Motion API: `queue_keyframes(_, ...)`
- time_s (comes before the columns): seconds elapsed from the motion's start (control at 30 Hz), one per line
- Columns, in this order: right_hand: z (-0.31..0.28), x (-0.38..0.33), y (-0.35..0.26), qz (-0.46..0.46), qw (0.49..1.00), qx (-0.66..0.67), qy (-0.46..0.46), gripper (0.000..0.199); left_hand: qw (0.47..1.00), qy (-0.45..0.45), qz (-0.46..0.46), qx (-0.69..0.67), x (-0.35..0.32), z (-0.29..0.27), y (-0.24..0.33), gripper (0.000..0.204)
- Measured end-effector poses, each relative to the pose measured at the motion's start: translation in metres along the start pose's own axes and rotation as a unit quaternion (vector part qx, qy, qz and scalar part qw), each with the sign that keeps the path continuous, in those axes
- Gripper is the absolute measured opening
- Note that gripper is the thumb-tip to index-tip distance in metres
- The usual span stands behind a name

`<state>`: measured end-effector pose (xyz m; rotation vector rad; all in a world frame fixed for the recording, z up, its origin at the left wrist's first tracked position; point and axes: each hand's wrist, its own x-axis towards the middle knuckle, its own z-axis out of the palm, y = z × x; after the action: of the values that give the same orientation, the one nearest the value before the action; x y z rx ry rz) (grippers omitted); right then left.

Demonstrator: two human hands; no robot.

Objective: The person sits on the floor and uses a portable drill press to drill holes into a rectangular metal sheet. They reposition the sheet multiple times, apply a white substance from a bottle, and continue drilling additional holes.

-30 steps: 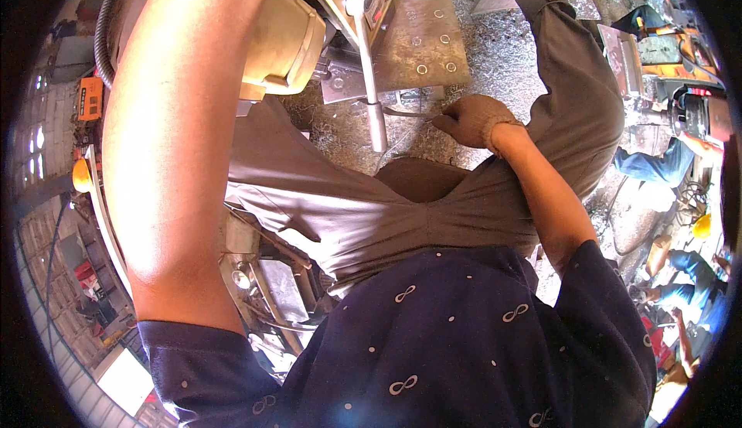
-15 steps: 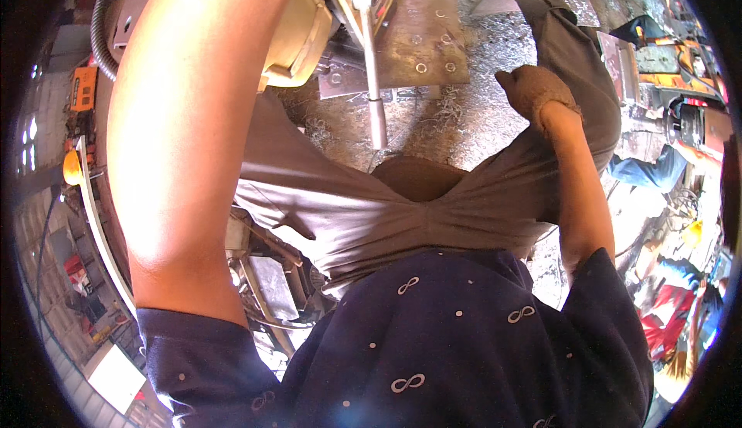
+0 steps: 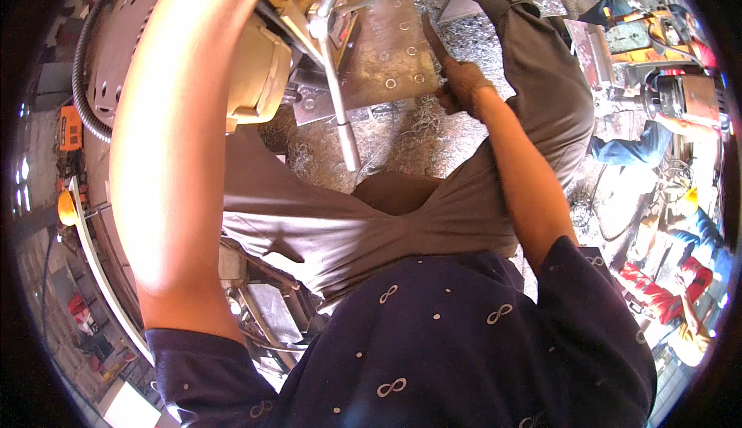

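Observation:
My right hand point(image 3: 466, 88), in a brown work glove, is closed round a narrow dark strip point(image 3: 434, 40), whose kind I cannot make out. Its far end reaches along the right edge of a metal plate point(image 3: 371, 61) with several round holes. My left arm point(image 3: 174, 142) stretches up past the top edge, so the left hand is out of the picture. Beside that arm is a cream machine housing point(image 3: 259, 76). A metal lever bar point(image 3: 334, 80) with a thicker sleeve at its lower end hangs from a hub in front of the plate.
Metal shavings point(image 3: 309, 153) litter the floor between my knees. A ribbed black hose point(image 3: 79, 80) curves at the left beside a perforated panel. At the right stand a dark motor-like machine point(image 3: 680, 99) and a person in red point(image 3: 668, 289).
My right hand has moved from beside my right thigh forward and left to the plate's edge, and the dark strip now shows in it. The whole view has shifted a little.

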<state>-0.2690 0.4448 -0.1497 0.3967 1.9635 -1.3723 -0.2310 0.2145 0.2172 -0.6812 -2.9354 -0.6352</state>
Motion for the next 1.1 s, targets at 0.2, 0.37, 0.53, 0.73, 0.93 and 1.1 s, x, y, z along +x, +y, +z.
queue_keyframes(0.2,-0.052,0.127,0.103,-0.289,0.851,-0.437,0.043,0.029,0.996,0.039,0.079,0.029,0.023,-0.008,0.015,0.029)
queue_keyframes(0.37,0.09,0.022,0.005,-0.131,0.916,-0.37,0.079,0.058,0.995,-0.015,-0.074,0.065,-0.01,-0.01,0.011,0.03)
queue_keyframes(0.53,0.067,0.056,-0.008,-0.098,0.9,-0.396,0.151,0.064,0.995,0.078,0.012,0.064,-0.004,0.016,0.006,0.027)
queue_keyframes(0.73,0.125,-0.039,-0.04,-0.208,0.966,0.02,-0.155,0.069,0.986,0.132,0.047,0.085,-0.044,0.018,-0.015,0.023)
queue_keyframes(0.93,0.142,-0.053,-0.057,-0.308,0.903,-0.249,-0.164,0.063,0.979,0.184,0.063,0.064,-0.123,0.047,-0.004,0.025)
queue_keyframes(1.1,0.137,0.022,-0.11,-0.269,0.828,-0.485,-0.076,0.057,0.924,0.306,-0.151,0.173,-0.219,0.052,-0.008,0.04)
